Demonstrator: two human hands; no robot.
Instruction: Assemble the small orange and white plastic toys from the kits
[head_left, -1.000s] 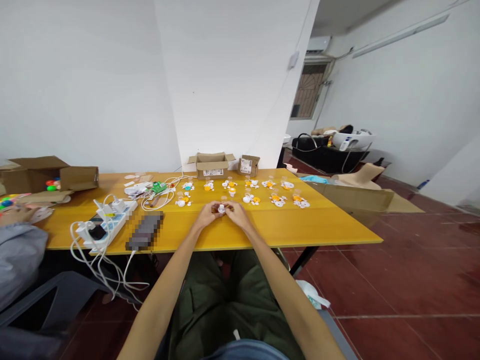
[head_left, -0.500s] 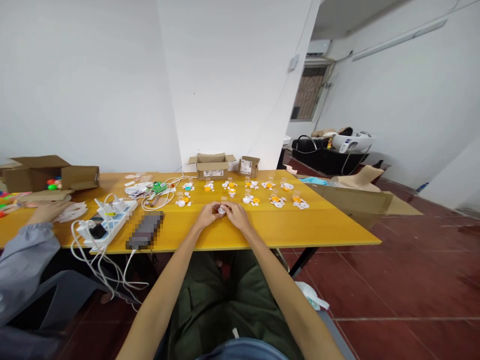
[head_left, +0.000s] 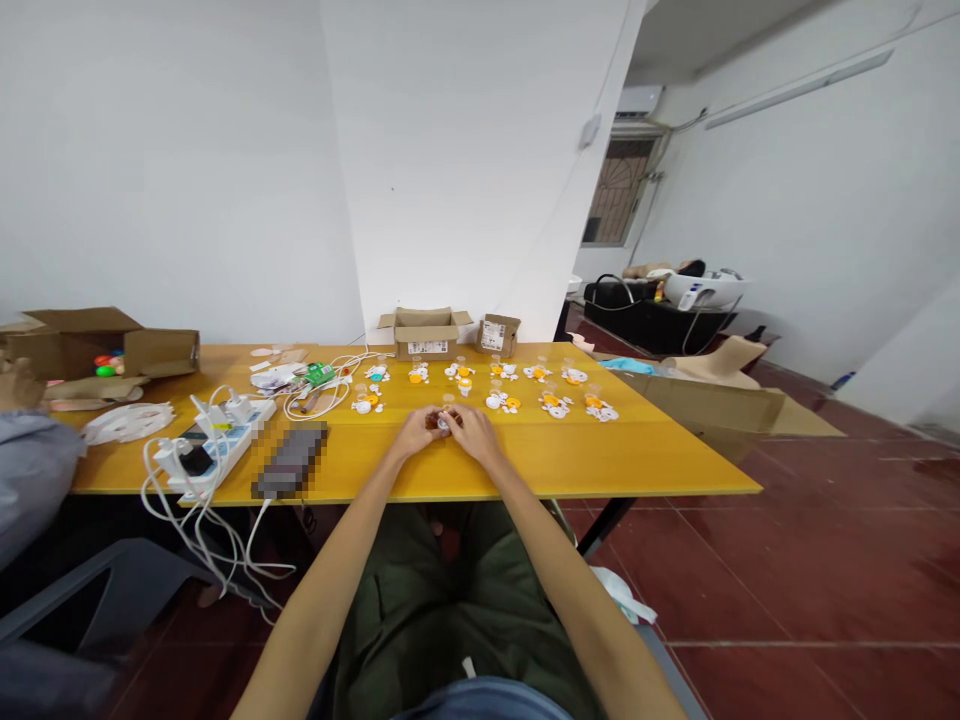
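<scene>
Close together above the yellow table (head_left: 570, 465), my left hand (head_left: 417, 431) and my right hand (head_left: 471, 432) have their fingers closed around a small white plastic piece (head_left: 443, 423). My fingers cover most of it, so its exact kind cannot be made out. Beyond my hands lie several small groups of white and orange plastic parts, among them white and orange discs (head_left: 366, 404), an orange disc (head_left: 513, 404) and white discs (head_left: 604, 412). Small clear cups stand by many of these groups.
Two cardboard boxes, one open (head_left: 424, 334) and one smaller (head_left: 498, 335), stand against the wall. To my left are a power strip (head_left: 232, 440) with tangled white cables and a dark phone-like device (head_left: 291, 461). A co-worker's sleeve (head_left: 34, 480) shows at far left.
My hands stay nearly in place, the white piece slightly turned between my fingers. At far left, the co-worker's hand has moved left, away from the white flat piece, toward the open box.
</scene>
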